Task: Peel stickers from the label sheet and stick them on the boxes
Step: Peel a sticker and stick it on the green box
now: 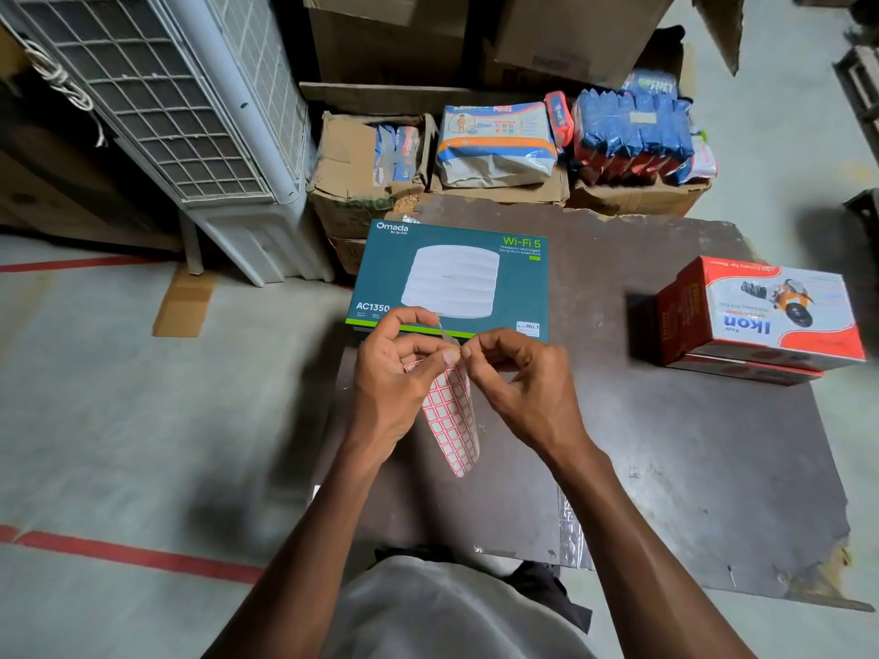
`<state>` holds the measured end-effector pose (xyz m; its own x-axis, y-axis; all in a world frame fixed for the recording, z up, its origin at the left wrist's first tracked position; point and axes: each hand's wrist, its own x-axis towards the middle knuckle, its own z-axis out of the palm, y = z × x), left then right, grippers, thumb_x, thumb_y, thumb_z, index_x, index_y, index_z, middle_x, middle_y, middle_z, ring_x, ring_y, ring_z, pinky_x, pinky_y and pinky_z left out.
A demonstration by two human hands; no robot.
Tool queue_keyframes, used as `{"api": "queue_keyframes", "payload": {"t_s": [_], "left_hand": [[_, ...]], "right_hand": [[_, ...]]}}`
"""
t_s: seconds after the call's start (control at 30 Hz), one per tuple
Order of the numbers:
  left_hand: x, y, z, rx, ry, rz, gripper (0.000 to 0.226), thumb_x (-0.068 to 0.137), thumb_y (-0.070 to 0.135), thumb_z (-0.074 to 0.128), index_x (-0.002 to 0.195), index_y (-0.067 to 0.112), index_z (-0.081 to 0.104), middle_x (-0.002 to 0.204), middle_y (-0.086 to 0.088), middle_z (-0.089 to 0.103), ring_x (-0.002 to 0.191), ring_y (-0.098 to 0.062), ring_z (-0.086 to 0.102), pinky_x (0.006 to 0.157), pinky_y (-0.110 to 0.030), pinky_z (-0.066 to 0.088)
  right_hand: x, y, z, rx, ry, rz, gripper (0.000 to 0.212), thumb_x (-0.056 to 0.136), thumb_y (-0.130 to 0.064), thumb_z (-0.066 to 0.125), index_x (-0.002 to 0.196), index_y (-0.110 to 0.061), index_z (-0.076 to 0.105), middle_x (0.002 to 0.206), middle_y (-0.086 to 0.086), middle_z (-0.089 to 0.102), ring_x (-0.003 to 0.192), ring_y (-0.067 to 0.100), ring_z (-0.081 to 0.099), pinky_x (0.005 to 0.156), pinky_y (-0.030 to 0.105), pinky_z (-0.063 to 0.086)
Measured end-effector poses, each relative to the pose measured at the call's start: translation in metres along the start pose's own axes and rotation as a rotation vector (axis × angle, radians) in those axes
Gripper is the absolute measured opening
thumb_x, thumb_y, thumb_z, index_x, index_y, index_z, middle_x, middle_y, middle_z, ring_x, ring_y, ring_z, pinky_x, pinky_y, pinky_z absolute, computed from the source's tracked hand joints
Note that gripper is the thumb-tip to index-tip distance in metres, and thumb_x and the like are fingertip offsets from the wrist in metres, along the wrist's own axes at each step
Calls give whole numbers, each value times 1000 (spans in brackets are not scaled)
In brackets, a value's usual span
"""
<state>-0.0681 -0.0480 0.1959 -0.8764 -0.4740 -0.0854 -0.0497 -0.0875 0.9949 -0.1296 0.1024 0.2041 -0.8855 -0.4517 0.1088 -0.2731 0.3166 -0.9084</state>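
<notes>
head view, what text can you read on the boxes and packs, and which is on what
"Omada", "Wi-Fi 5", "AC1350", "No.1": teal box
"Ikon", upside down: red box
"Pants": white pack
Small print on all three, and the print on the blue packs: too blurred to read.
Label sheet: red-bordered blanks, no text.

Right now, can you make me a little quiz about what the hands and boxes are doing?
1. True or false: the label sheet lies flat on the board.
2. Which hand grips the sheet: left hand or right hand?
3. Which box sits nearest the hands: A) teal Wi-Fi box B) red box?

Key: 1 false, it is held up. 2 left; the right pinches at its top edge. 3 A.
</notes>
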Motion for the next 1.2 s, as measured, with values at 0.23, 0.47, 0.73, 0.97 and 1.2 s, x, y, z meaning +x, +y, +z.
{"api": "queue_keyframes", "payload": {"t_s": [0.23, 0.47, 0.73, 0.97, 1.2], "left_hand": [[-2, 3, 6, 0, 0, -5, 32, 80, 14, 76, 105, 18, 57, 85, -8, 78, 81, -24, 73, 84, -47, 57], [-3, 4, 6, 34, 9, 5, 33, 77, 14, 79, 103, 18, 58, 83, -7, 78, 82, -28, 75, 85, -53, 58], [-4, 4, 8, 91, -20, 35, 31, 78, 12, 76, 103, 17, 58, 81, 1, 78, 81, -20, 75, 86, -41, 58], [-5, 3, 13, -41, -27, 8, 31, 79, 9, 75, 102, 16, 56, 83, -7, 78, 80, -22, 72, 82, -35, 56], [-5, 8, 15, -272, -44, -62, 32, 78, 2, 72, 102, 13, 53, 84, -9, 77, 78, -20, 73, 78, -31, 58]], "right_hand": [[-3, 1, 0, 89, 10, 14, 10, 97, -13, 69, 91, -15, 76, 82, -10, 75, 75, 8, 71, 70, 24, 58], [-5, 2, -3, 86, 10, 23, 9, 96, -14, 70, 91, -14, 77, 82, -11, 75, 76, 8, 71, 70, 25, 60], [-3, 0, -4, -19, 22, -11, 9, 93, -18, 72, 84, -17, 74, 78, -14, 72, 76, 8, 69, 63, 17, 55], [-3, 2, 1, -65, 77, -31, 12, 93, -24, 72, 82, -18, 69, 75, -9, 69, 73, 13, 66, 60, 25, 53], [-1, 0, 2, 45, 72, -11, 13, 94, -21, 67, 84, -15, 69, 75, -5, 69, 71, 15, 65, 65, 34, 56]]}}
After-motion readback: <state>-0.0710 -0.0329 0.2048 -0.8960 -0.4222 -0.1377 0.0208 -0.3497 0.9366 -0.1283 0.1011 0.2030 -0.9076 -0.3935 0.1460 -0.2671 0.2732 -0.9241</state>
